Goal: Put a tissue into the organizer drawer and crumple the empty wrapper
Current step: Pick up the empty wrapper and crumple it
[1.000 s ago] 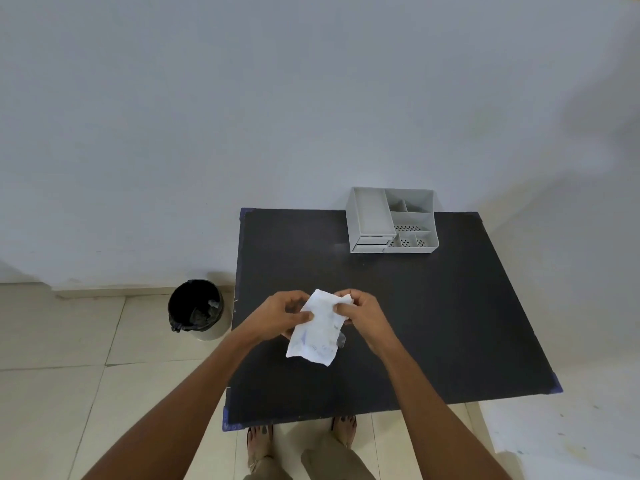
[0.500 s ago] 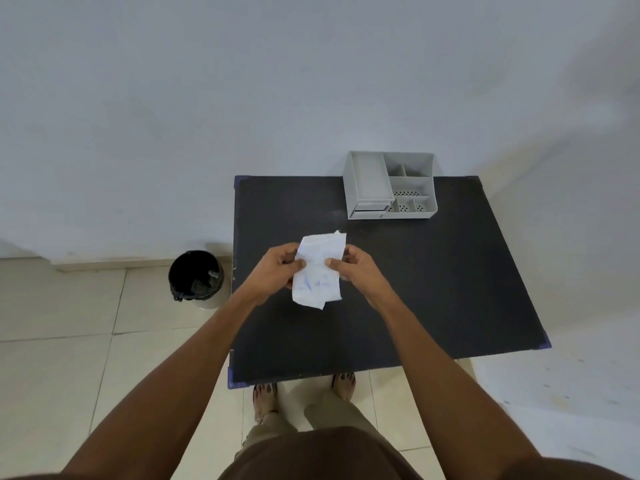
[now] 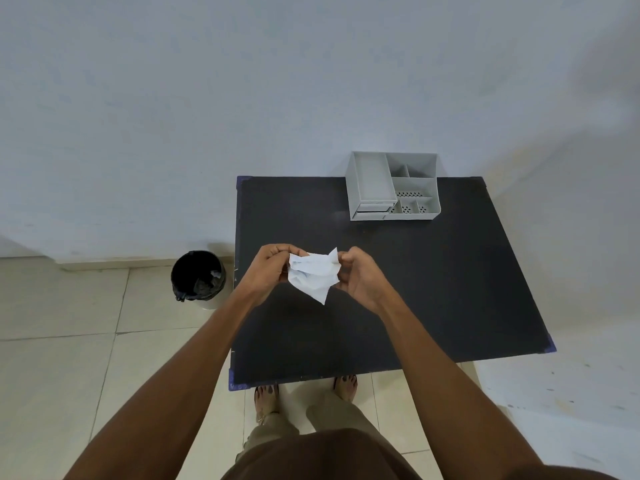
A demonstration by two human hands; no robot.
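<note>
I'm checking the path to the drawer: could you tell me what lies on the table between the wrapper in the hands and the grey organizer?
Nothing: in the head view only bare black table separates the wrapper from the organizer.

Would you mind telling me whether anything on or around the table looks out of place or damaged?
Nothing stands out. The wrapper is creased between the left hand and right hand, as intended; the organizer sits squarely on the table.

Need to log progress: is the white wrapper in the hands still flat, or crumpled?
Partly crumpled. The white wrapper is creased and bunched between the left hand and right hand, one corner hanging loose.
</note>
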